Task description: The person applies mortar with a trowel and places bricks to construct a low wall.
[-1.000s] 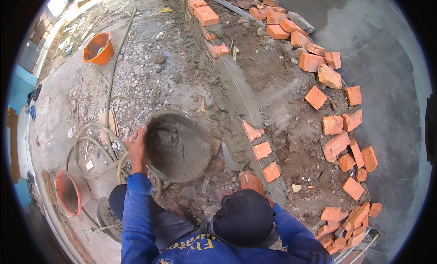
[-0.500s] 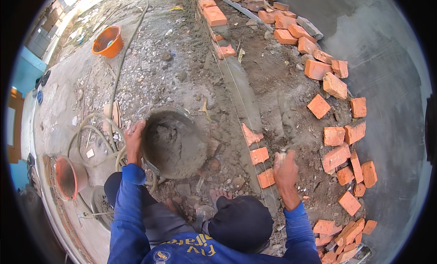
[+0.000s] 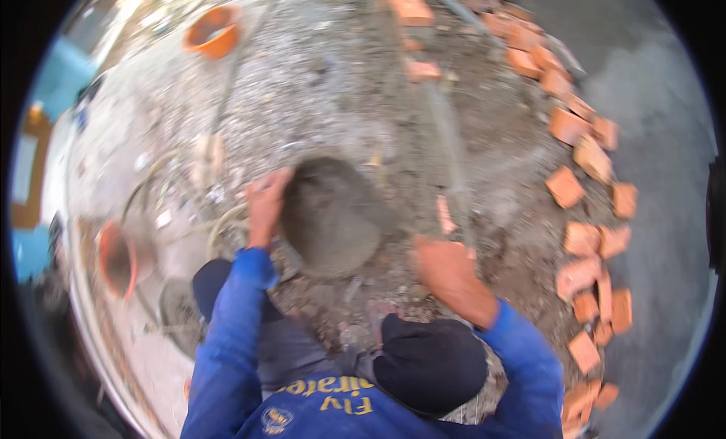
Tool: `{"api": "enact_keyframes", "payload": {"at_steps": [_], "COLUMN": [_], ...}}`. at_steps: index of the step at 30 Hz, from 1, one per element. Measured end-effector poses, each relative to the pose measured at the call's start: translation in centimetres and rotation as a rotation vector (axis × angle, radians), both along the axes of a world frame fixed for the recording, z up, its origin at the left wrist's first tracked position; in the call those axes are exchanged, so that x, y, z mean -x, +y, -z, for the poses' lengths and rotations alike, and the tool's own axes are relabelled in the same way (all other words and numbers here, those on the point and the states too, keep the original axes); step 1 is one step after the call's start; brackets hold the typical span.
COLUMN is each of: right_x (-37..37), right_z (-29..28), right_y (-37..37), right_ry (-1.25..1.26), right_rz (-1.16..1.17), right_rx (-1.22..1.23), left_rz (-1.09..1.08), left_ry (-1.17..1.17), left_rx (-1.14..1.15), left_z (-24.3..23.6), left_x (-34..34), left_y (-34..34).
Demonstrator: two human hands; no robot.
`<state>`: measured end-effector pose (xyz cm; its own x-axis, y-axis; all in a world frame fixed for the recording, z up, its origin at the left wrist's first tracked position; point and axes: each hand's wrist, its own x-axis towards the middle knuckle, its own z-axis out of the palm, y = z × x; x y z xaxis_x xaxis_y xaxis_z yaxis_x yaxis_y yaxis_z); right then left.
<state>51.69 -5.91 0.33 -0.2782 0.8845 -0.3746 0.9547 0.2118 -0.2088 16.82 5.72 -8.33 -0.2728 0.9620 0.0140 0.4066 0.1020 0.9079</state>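
Observation:
A round bucket [image 3: 333, 273] of wet grey mortar [image 3: 325, 220] stands on the rubble ground in front of me, tilted a little. My left hand [image 3: 266, 201] is closed on its left rim. My right hand [image 3: 446, 269], smeared by motion, is closed around a trowel handle just right of the bucket. Its blade points toward the mortar and blends into the grey, so its edges and load are unclear. Beneath and beyond the right hand runs a strip of mortar [image 3: 451, 152] with a few orange bricks, one a broken piece [image 3: 445, 214].
Loose orange bricks [image 3: 582, 238] lie in a long scatter on the right, beside a smooth grey slab [image 3: 658, 167]. Orange buckets stand at far left [image 3: 214, 32] and near left [image 3: 117, 259]. A hose [image 3: 227, 223] coils left of the mortar bucket.
My right hand has swung left from the brick row toward the mortar bucket. The view has shifted, moving the scene rightward and up. My left hand stays on the rim.

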Motion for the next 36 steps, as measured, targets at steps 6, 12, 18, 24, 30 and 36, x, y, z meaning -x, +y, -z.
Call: {"api": "enact_keyframes", "payload": {"at_steps": [6, 12, 18, 24, 30, 36], "right_x": [7.3, -5.8, -33.1, -42.5, -41.1, -33.4], "right_z": [12.7, -4.4, -2.9, -5.6, -3.6, 1.9], "right_y": [7.6, 5.0, -8.4, -13.8, -19.4, -13.5], "right_ry": [-0.001, 0.518, 0.397, 0.350, -0.026, -0.172], "right_rz": [-0.156, 0.536, 1.368, 1.545, 1.515, 1.714], "right_rx": [0.001, -0.168, -0.673, -0.904, -0.630, -0.623], "left_rz": [0.063, 0.067, 0.095, 0.216, 0.108, 0.149], "left_ry": [-0.340, -0.499, -0.445, -0.396, -0.460, -0.339], "left_rx": [0.113, 0.127, 0.138, 0.233, 0.228, 0.236], "left_z": [3.6, 4.2, 3.1, 2.3, 3.9, 2.2], "left_x": [1.2, 5.4, 4.5, 5.0, 7.0, 4.9], "left_y": [1.3, 1.5, 1.5, 1.7, 1.8, 1.5]}}
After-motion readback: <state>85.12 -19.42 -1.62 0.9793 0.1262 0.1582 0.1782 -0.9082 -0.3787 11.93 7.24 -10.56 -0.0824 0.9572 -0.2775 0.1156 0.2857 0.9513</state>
